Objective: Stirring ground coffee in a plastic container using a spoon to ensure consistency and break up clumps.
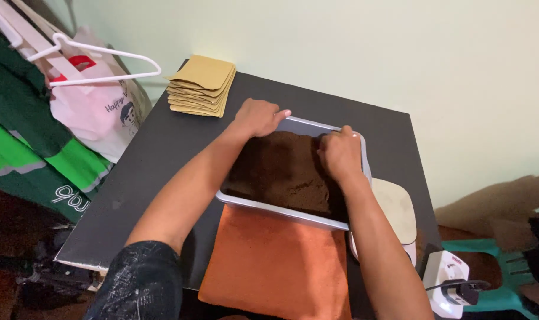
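A shallow metal tray (281, 211) filled with dark brown powder (281, 172) sits on a black table (163, 148). My left hand (256, 117) grips the tray's far left corner, fingers curled over the rim. My right hand (339, 154) rests inside the tray at its far right side, fingers closed in the powder; what it holds, if anything, is hidden.
An orange cloth (275, 264) lies in front of the tray. A stack of tan paper pouches (202, 86) sits at the table's far left corner. A white scale (397, 213) is right of the tray. Bags and a white hanger (92, 59) hang left; a plug adapter (450, 281) sits lower right.
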